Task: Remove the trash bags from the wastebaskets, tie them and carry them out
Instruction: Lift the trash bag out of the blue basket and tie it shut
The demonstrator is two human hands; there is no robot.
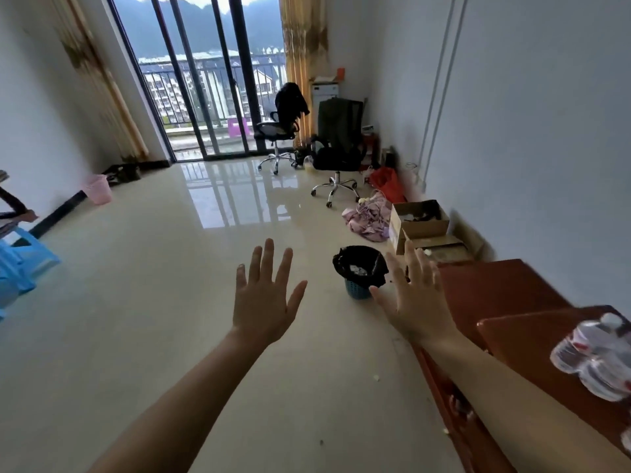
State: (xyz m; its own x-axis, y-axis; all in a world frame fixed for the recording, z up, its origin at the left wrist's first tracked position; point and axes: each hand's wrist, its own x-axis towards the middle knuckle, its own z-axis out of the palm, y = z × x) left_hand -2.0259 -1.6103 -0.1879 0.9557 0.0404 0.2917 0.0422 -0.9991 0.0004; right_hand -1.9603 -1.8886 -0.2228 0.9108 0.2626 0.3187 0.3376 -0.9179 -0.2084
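Tiled floor (153, 319), left hand (263, 305) and right hand (415, 302) spread empty, wastebasket (356, 292) with trash bag (358, 261) ahead, cardboard boxes (418, 230) behind

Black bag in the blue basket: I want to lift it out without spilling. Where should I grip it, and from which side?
Probably the cuff of the bag, folded down over the rim of the basket, taken from above on opposite sides. The mouth faces up with scraps inside, so gathering the cuff upward should close it.
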